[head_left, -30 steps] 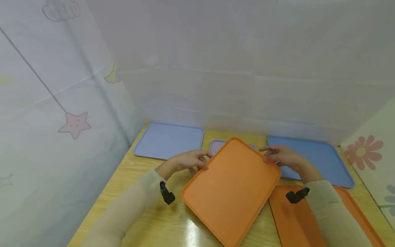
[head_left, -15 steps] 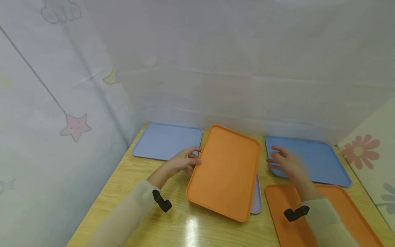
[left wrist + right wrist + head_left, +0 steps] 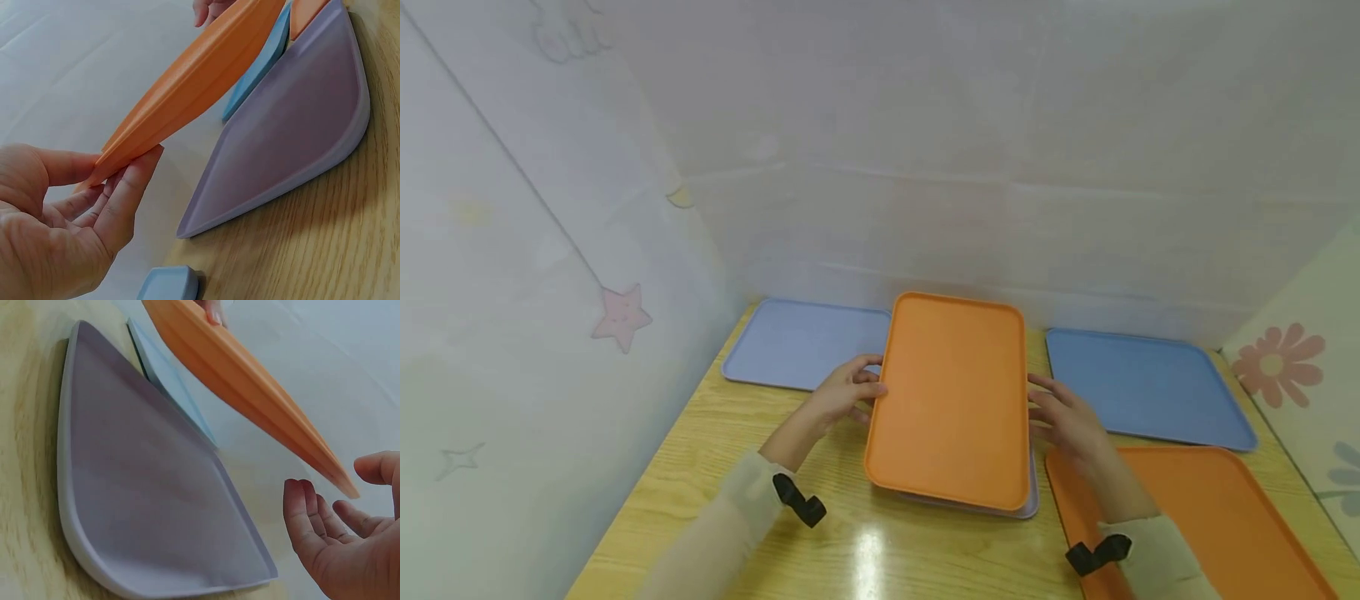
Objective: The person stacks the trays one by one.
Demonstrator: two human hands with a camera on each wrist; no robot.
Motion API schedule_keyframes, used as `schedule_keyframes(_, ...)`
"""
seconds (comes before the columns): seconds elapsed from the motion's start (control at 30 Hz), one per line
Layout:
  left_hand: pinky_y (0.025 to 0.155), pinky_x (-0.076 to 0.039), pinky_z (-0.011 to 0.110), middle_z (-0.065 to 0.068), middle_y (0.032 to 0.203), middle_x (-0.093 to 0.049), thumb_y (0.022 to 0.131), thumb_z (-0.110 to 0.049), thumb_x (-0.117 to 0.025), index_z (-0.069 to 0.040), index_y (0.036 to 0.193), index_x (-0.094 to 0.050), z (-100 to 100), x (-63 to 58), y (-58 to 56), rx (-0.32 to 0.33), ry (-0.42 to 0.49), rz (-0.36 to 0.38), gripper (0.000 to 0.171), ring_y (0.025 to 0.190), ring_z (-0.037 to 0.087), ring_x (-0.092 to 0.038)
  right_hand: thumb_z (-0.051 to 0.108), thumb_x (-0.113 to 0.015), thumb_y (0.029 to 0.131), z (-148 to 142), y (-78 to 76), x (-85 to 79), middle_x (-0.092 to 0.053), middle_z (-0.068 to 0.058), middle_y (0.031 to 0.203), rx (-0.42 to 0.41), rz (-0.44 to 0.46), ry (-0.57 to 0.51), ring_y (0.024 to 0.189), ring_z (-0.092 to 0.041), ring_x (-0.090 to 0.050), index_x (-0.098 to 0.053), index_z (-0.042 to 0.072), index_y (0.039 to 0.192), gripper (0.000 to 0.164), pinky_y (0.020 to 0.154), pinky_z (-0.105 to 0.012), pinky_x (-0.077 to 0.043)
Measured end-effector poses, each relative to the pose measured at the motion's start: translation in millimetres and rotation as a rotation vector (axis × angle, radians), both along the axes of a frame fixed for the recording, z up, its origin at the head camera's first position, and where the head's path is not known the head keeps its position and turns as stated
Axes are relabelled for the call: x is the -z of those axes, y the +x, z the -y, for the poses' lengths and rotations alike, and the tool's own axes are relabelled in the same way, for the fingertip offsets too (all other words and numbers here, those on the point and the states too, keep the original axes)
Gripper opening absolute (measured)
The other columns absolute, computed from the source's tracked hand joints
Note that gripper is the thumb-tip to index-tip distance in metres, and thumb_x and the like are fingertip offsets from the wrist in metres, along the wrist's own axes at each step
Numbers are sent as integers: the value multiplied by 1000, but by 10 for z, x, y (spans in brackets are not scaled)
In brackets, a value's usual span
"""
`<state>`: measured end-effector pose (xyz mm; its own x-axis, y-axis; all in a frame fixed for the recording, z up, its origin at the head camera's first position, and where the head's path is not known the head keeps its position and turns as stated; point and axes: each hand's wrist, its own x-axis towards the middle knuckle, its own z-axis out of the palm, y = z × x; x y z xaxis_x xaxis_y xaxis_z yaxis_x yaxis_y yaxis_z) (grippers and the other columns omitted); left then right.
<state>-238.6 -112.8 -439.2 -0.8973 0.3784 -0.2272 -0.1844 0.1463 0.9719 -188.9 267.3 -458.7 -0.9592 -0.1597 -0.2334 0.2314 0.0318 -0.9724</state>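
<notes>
An orange rectangular tray [image 3: 955, 400] is held up over a purple tray [image 3: 300, 119] that lies on the wooden table. My left hand [image 3: 842, 393] pinches the orange tray's left edge, thumb on top and fingers beneath, as the left wrist view shows. On the other side, my right hand [image 3: 1066, 417] has its fingers spread around the right edge; in the right wrist view [image 3: 350, 537] a gap shows between thumb and fingers, with the tray's edge between them. Most of the purple tray is hidden under the orange one in the head view.
A pale blue-violet tray [image 3: 808, 343] lies at the back left of the wooden table [image 3: 715, 433]. At the back right is a blue tray [image 3: 1150, 387], and a second orange tray [image 3: 1202, 517] lies in front of it. A white printed cloth [image 3: 887, 167] hangs behind.
The held orange tray has turned from a slant to nearly straight and moved away from me over the purple tray. My right hand let go of its corner, then came to its right edge.
</notes>
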Motion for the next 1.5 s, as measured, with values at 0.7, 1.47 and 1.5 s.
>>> schedule_keyframes(0.7, 56, -59, 36, 10, 110, -60, 93, -14, -70, -9, 155, -34, -96, 95, 24, 81, -11, -6, 72, 86, 21, -66, 22, -60, 103, -20, -5, 45, -54, -1, 114, 33, 44, 28, 85, -13, -56, -19, 16, 163, 73, 67, -33, -53)
schedule_keyframes(1.47, 59, -62, 37, 18, 120, -54, 93, -10, -69, -8, 157, -30, -146, 402, -124, 98, -31, 36, 75, 97, 25, -65, 17, -59, 101, -33, -210, 213, -58, -11, 117, -6, 74, 170, 86, -20, -56, -23, 13, 162, 71, 64, -35, -54)
schedule_keyframes(1.5, 59, -62, 37, 18, 121, -54, 93, -11, -69, -8, 157, -30, -148, 415, -132, 98, -34, 36, 75, 98, 25, -64, 17, -60, 101, -32, -219, 222, -59, -11, 118, -9, 74, 176, 88, -20, -57, -22, 12, 162, 72, 66, -35, -56)
